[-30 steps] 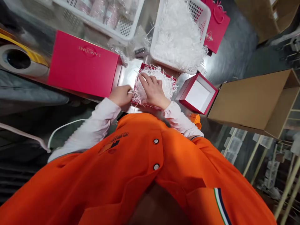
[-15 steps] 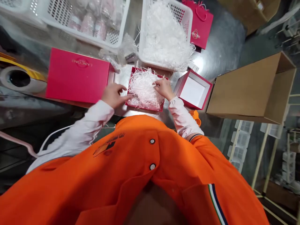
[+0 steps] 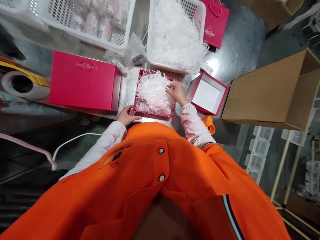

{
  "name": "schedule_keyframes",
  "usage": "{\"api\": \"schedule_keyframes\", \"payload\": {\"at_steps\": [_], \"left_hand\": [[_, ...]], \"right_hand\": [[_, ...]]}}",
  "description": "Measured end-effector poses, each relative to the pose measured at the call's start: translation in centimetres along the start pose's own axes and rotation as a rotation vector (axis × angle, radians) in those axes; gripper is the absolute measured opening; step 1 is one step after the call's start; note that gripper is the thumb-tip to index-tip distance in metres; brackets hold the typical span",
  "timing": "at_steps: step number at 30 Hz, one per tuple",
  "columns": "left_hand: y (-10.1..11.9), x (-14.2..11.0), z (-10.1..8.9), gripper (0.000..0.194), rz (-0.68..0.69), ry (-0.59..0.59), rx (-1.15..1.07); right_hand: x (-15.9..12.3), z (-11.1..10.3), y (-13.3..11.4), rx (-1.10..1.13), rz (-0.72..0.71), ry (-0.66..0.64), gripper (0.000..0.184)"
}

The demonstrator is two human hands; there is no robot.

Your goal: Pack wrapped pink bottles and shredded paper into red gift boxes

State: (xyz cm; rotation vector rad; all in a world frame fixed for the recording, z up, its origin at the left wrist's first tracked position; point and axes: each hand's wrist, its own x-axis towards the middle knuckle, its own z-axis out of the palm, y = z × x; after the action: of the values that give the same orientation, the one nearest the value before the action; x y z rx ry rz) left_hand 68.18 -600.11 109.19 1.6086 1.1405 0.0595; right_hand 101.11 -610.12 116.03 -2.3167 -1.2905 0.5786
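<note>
A small red box (image 3: 155, 116) lies open in front of me, filled with a heap of white shredded paper (image 3: 155, 90). Clear crinkled plastic (image 3: 142, 106) shows at its near left corner. My right hand (image 3: 178, 93) is over the box's right side, its fingertips pinched on strands of the paper. At the near left corner of the box is my left hand (image 3: 127, 116), thumb and fingers apart, holding nothing; whether it touches the box wall I cannot tell.
A large red box (image 3: 82, 81) stands left and an open red box part (image 3: 208, 93) right. Behind are a white basket of shredded paper (image 3: 175, 36) and a basket of wrapped pink items (image 3: 91, 25). A carton (image 3: 262, 90), tape roll (image 3: 21, 83) and red bag (image 3: 216, 23) flank them.
My left hand has moved down and slightly right, from over the box's left edge to its near left corner. My right hand remains at the paper, shifted very slightly right.
</note>
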Motion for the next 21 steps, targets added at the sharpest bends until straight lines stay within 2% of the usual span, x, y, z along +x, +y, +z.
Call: {"api": "schedule_keyframes", "payload": {"at_steps": [3, 4, 6, 8, 9, 12, 15, 17, 18, 20, 21], "left_hand": [[0.8, -2.8, 2.6, 0.103, 0.06, 0.258, 0.184], [1.0, -3.4, 3.3, 0.095, 0.097, 0.32, 0.253], [1.2, -3.9, 4.2, 0.064, 0.153, 0.392, 0.356], [1.1, -3.8, 3.9, 0.036, 0.192, 0.407, 0.413], [1.1, -3.7, 3.5, 0.032, 0.218, 0.399, 0.432], [2.2, -3.0, 1.6, 0.033, 0.331, 0.356, 0.478], [5.8, -1.3, 0.8, 0.037, 0.479, 0.374, 0.534], [9.2, 0.7, 1.5, 0.038, 0.583, 0.356, 0.606], [10.9, 1.8, 2.2, 0.037, 0.625, 0.318, 0.654], [13.7, 3.8, 3.9, 0.043, 0.673, 0.194, 0.756], [14.6, 4.7, 4.7, 0.05, 0.681, 0.12, 0.806]], "right_hand": [[-0.2, 0.3, 0.1, 0.028, -0.037, -0.006, 0.02], [-0.3, 0.4, 0.1, 0.038, -0.055, -0.013, 0.021], [-0.3, 0.7, 0.0, 0.059, -0.091, -0.036, 0.024], [-0.3, 0.9, -0.1, 0.072, -0.119, -0.059, 0.027], [-0.3, 0.9, -0.2, 0.071, -0.129, -0.068, 0.028], [-0.1, 0.1, 0.1, 0.057, -0.158, -0.076, 0.037], [-0.5, -1.3, 1.8, 0.142, -0.158, -0.016, 0.059], [-1.6, -1.9, 3.4, 0.3, -0.059, 0.096, 0.065], [-2.4, -1.9, 4.1, 0.398, 0.035, 0.168, 0.062], [-4.3, -1.0, 5.1, 0.6, 0.304, 0.264, 0.053], [-5.3, -0.2, 5.3, 0.7, 0.461, 0.251, 0.051]]}}
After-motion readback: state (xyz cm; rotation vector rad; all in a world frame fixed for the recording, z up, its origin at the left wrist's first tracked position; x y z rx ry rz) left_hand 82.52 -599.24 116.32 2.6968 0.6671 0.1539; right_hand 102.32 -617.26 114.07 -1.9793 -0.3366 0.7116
